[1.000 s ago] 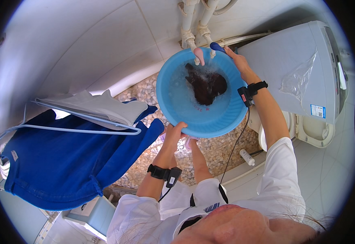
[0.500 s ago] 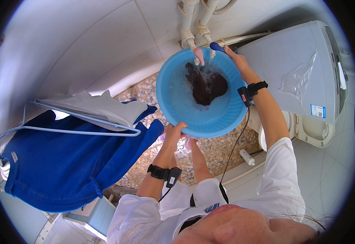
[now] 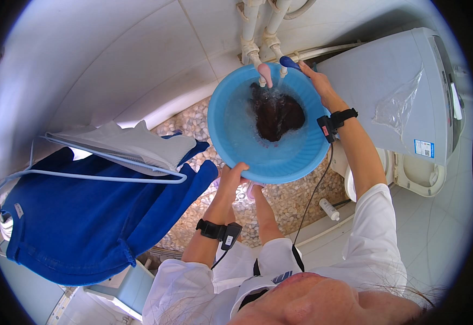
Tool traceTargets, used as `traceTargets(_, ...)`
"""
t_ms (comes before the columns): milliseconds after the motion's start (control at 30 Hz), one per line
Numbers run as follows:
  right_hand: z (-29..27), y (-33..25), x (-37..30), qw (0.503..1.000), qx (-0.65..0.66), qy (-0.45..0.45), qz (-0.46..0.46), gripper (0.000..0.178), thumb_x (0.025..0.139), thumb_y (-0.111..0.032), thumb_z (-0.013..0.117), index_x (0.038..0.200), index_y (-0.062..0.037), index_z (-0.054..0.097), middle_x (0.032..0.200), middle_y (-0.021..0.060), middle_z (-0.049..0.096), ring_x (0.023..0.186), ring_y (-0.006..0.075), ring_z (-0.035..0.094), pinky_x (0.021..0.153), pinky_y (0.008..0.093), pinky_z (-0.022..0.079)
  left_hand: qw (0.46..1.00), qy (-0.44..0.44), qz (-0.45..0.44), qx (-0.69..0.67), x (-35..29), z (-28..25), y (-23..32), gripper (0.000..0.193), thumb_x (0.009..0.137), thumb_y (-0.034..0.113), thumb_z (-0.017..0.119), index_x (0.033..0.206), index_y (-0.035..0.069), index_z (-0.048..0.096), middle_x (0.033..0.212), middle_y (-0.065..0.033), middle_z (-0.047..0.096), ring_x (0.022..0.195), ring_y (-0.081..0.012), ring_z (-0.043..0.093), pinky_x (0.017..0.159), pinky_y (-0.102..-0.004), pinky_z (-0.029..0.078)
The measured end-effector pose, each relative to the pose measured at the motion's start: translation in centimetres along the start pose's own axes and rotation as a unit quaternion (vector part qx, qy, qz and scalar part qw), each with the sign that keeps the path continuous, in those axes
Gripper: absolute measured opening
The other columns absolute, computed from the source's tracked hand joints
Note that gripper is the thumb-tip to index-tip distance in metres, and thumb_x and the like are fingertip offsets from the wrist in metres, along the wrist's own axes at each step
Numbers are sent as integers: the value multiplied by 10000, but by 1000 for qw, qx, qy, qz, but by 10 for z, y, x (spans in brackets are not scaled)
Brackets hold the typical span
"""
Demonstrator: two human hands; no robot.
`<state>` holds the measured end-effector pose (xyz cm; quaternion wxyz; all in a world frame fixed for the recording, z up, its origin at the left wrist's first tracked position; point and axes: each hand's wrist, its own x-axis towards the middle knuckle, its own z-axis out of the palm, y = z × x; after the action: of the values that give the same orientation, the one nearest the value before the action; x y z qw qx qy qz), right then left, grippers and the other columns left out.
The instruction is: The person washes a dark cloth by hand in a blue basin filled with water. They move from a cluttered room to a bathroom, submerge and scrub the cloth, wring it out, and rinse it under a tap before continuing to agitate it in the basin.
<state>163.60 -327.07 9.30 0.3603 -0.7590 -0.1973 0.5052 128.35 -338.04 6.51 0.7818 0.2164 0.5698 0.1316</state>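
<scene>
A round blue plastic basin (image 3: 280, 170) stands under two wall taps, partly filled with foamy water. Dark brown cloth (image 3: 271, 122) lies soaking in it, and water falls onto it from the taps. My left hand (image 3: 232, 177) is closed on the basin's near-left rim, thumb on top and the other fingers mostly hidden below. At the far right of the rim, my right hand (image 3: 316, 81) has its fingertips at the end of the blue tap handle (image 3: 288, 63). The pink tap handle (image 3: 265, 75) beside it is untouched.
Blue garment (image 3: 85, 216) and grey cloth on a hanger (image 3: 112, 174) hang at left. A washing machine (image 3: 372, 92) with clear plastic film on top stands right of the basin. A white bottle (image 3: 329, 209) lies near the toilet (image 3: 355, 181). The floor (image 3: 193, 216) is pebble-patterned.
Running water has churned the soaking cloth, which has shifted slightly and changed shape, with more foam spreading around it. Both hands stay where they were.
</scene>
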Motion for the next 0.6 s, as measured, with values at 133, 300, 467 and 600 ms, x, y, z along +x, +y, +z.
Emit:
traceTargets(133,1,-1,-2,1000,-1,1,-8,775,775,-629,670,1164,41,641,1229,174,594,1115,243,564,967,324,422,1000,8,-8,7,-4,2,5,414,803,171,595,1162,-27,541,1044,-105,604,930,-194,616,774,-305,542)
traceTargets(300,-1,4,4,1000,2,0,-18,753,782,-618,668,1171,27,643,1239,168,590,1122,239,560,971,321,418,1000,7,-8,3,-3,2,4,417,802,176,596,1164,-24,541,1045,-102,604,926,-189,613,763,-299,538)
traceTargets(467,-5,10,12,999,42,-31,-8,754,781,-622,665,1193,8,636,1250,161,585,1139,241,549,988,322,405,1000,8,-4,2,-3,2,6,415,799,174,597,1158,-27,540,1034,-103,605,912,-189,613,761,-302,540)
traceTargets(600,3,0,1,997,55,-49,3,789,792,-635,643,1240,13,596,1260,170,575,1160,258,534,1017,342,384,1000,18,-4,1,-3,0,7,400,797,164,596,1142,-32,547,1026,-104,607,900,-190,615,754,-298,539)
